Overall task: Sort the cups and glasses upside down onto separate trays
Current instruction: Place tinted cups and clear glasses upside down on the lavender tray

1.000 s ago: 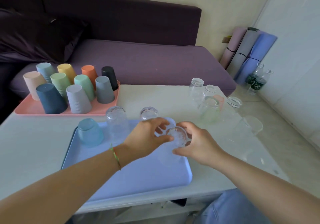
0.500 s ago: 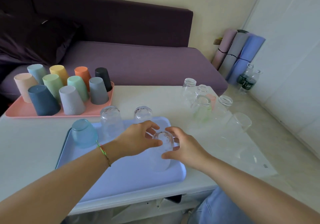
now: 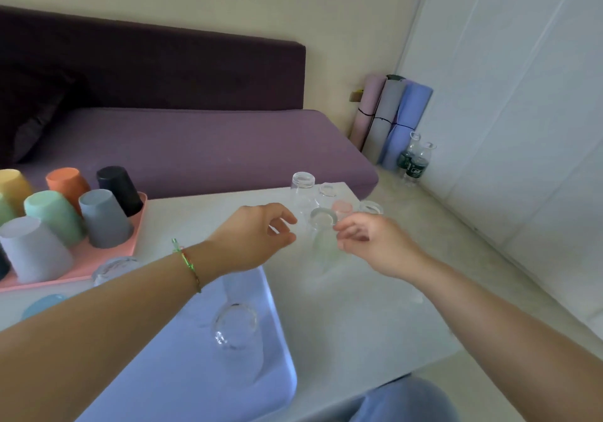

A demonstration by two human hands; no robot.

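Flanking glass [image 3: 323, 242]: loosely curled, empty fingers [image 3: 281, 214].

Both forearms reach forward above the desk [image 3: 359, 317]. The left hand [image 3: 257, 235] and right hand [image 3: 375, 245] hover near each other over it, fingers loosely curled.

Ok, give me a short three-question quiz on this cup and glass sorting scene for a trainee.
1. True or false: the left hand grips a black plastic cup.
2. The upside-down clear glass sits on which plastic tray? A pink tray, B blue tray.
3. Fill in: the right hand reaches toward an upright, green-tinted ___.
Key: 1 false; 2 B; 3 green-tinted glass.
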